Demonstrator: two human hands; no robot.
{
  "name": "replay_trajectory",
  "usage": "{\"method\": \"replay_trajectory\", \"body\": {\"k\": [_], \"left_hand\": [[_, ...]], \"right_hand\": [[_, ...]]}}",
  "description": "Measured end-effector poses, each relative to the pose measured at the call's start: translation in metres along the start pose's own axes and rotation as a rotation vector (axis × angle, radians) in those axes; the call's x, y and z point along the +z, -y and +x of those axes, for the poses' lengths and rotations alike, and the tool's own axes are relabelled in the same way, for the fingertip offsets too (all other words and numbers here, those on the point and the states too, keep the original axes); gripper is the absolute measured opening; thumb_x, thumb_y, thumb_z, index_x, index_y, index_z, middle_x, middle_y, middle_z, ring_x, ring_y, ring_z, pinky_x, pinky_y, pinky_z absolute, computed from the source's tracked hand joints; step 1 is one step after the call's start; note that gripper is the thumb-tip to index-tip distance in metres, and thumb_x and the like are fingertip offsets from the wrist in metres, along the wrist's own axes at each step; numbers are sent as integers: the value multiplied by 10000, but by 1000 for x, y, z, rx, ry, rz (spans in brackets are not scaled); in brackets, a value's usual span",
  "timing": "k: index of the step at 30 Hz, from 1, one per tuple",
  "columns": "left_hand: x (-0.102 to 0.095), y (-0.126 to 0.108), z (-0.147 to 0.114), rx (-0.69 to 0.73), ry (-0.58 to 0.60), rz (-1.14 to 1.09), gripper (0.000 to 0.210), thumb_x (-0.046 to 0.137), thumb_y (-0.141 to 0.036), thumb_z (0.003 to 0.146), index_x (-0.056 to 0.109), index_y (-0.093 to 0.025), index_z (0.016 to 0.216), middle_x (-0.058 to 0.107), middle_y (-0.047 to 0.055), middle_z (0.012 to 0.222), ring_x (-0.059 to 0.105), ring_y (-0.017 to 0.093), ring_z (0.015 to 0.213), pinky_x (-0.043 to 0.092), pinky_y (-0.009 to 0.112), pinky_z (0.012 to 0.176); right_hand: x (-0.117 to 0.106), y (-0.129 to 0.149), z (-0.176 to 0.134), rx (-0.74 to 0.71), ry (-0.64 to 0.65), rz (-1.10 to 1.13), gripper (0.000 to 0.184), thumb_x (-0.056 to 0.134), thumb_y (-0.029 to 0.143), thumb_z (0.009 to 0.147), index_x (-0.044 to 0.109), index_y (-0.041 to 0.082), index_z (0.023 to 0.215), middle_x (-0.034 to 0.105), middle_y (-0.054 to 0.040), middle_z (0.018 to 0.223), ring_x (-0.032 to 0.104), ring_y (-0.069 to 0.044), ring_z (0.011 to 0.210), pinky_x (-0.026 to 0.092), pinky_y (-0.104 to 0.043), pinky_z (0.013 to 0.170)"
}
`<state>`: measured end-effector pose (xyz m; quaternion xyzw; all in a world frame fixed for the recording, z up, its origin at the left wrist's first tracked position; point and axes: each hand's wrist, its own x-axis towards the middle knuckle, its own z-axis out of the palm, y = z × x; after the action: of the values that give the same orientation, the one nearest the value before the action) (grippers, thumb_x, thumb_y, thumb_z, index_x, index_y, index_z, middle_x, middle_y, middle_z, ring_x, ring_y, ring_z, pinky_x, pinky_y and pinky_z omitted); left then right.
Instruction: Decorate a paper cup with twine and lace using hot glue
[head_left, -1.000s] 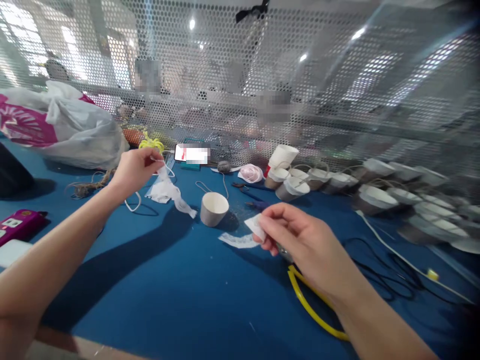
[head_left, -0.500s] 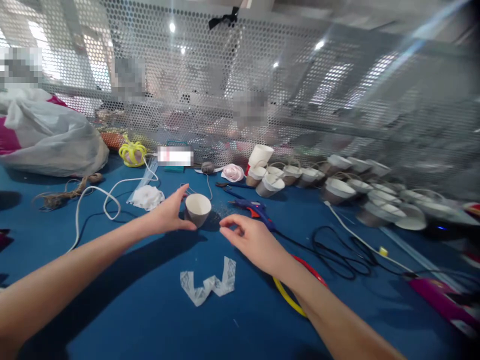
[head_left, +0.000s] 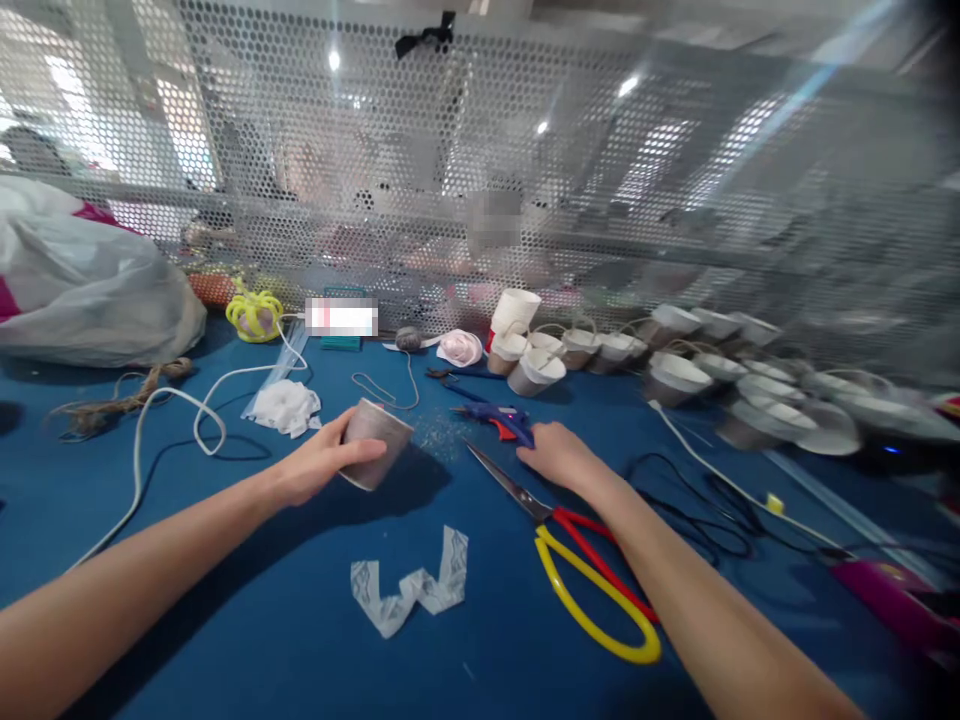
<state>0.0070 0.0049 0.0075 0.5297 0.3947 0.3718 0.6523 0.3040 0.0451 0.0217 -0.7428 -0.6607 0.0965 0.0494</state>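
My left hand point(head_left: 330, 458) is closed round a small grey cup point(head_left: 379, 440), tilted and raised off the blue table. My right hand point(head_left: 556, 455) has its fingers wrapped round the handle of a blue glue gun point(head_left: 495, 412) with a red trigger; its nozzle points left. Below that hand lies a pair of scissors point(head_left: 536, 505) with one red and one yellow handle, blades towards the cup. A crumpled strip of white lace point(head_left: 412, 590) lies on the table nearer to me.
Several small cups with handles point(head_left: 679, 378) stand at the back right. A white cable point(head_left: 202, 405) loops at the left, by white lace point(head_left: 285, 408) and twine point(head_left: 150, 390). A black cord point(head_left: 694, 500) coils at the right. Behind rises a perforated metal screen point(head_left: 420, 150).
My left hand has gripped the cup, lifted it and tipped it over. My right hand has moved right and back onto the glue gun, uncovering the scissors.
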Motion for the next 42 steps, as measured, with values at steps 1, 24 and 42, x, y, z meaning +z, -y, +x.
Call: {"method": "replay_trajectory", "body": {"k": [1,24,42], "left_hand": [[-1,0,-2,-24,19,-6,600,690,-432,640,470,-174,1136,595,91,1038,587,208,903,462,281,719],[-7,14,2,165,-10,434,632,740,-304,591,417,-190,1122,543,22,930,521,171,817,434,316,754],[-4,12,3,40,-99,145,446,596,-502,732,443,-189,1010,542,-10,738,533,118,612,421,209,483]], "right_hand": [[3,0,1,11,3,13,286,526,299,878,541,173,1134,567,-68,1146,586,-190,949,499,-401,791],[-14,34,-80,-317,353,886,291,581,372,794,623,158,988,704,-63,776,607,-137,593,502,-259,581],[-11,41,-92,-231,181,611,443,542,496,759,452,208,436,490,12,394,471,-101,385,448,-227,438]]}}
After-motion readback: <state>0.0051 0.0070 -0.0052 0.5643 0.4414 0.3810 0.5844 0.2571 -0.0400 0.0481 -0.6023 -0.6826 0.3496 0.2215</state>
